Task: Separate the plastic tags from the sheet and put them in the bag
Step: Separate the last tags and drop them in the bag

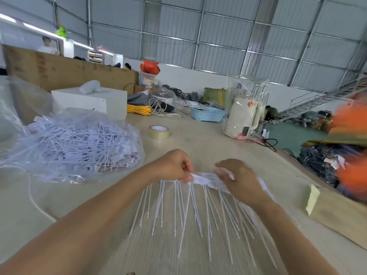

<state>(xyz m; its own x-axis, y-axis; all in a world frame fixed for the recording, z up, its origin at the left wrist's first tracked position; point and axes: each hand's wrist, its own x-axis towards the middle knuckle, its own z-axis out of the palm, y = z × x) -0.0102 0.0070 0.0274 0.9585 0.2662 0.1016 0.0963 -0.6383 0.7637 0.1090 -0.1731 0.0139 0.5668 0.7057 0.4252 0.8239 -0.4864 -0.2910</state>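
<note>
Hands [174, 165] [238, 179] both pinch tag sheet [204, 180] over table [198, 139].

Both hands grip a white plastic sheet of long-tailed tags [202, 180] above a pale wooden table [198, 139]: left hand [174, 165] pinching its end, right hand [240, 179] beside it. A clear plastic bag of loose white tags [75, 143] lies left.

White plastic tags on a sheet, and a clear bag of loose ones

The sheet of tags [200, 195] is a white strip with many thin white tails fanning down toward the viewer over the pale table [198, 139]; the strip is bunched and raised at its top edge, and motion blur hides the count. To the left, well apart, the clear plastic bag [65, 143] lies slumped on the table, its mouth open, heaped with a tangle of separated white tags [79, 147].
</note>
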